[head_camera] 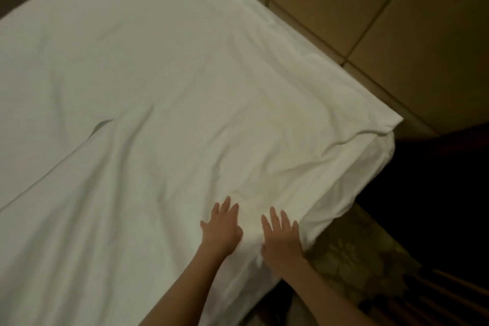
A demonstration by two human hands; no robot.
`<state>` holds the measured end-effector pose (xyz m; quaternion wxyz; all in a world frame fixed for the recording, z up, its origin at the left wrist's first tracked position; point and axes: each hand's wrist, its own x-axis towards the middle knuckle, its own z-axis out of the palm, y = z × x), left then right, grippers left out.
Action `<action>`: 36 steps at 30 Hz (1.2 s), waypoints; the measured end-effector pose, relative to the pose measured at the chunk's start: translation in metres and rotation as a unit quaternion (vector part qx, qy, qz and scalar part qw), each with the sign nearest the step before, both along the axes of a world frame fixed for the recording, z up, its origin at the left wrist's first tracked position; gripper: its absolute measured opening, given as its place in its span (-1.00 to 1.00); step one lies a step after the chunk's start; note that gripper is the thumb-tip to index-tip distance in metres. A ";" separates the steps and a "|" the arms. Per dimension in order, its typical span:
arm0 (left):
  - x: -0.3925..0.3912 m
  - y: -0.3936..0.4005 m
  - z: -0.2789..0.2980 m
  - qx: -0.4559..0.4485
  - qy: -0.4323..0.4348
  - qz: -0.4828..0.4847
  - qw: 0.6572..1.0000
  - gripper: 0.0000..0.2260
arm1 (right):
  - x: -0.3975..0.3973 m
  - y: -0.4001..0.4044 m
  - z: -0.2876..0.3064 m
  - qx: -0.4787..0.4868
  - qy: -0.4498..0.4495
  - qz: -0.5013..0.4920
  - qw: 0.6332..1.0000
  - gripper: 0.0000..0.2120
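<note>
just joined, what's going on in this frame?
A person is smoothing a white sheet on a bed. Both hands lie flat with fingers spread near the bed's near corner: the left hand further in, the right hand close to the edge where the sheet drapes over. Wrinkles fan out ahead of the hands. A tiled floor runs beside the bed.

Open white sheet (158, 87) stretches across the bed (341, 251) toward its far and left edges, with only low wrinkles in the way. At the near edge by the right corner, the left hand (221, 230) and right hand (281, 238) lie flat, a narrow gap between them. Tiles (397, 21) border the right edge.
</note>
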<state>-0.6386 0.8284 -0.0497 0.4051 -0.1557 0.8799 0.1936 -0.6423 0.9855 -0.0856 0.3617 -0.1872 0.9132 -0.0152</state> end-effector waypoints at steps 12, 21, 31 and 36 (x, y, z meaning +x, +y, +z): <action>0.150 -0.062 -0.012 -0.068 0.026 0.152 0.986 -0.40 | 0.048 -0.097 0.017 -0.063 0.038 0.442 0.894 -0.49; 0.324 -0.096 -0.017 -0.091 0.009 0.231 0.969 -0.34 | 0.192 -0.143 0.013 -0.064 -0.017 0.577 0.814 -0.30; 0.510 -0.127 -0.002 -0.051 0.008 0.185 0.981 -0.27 | 0.312 -0.251 0.042 0.081 -0.026 0.645 0.759 -0.71; 0.528 -0.148 -0.007 -0.113 0.051 0.253 0.960 -0.51 | 0.300 -0.294 0.071 0.207 -0.148 0.580 0.774 -0.91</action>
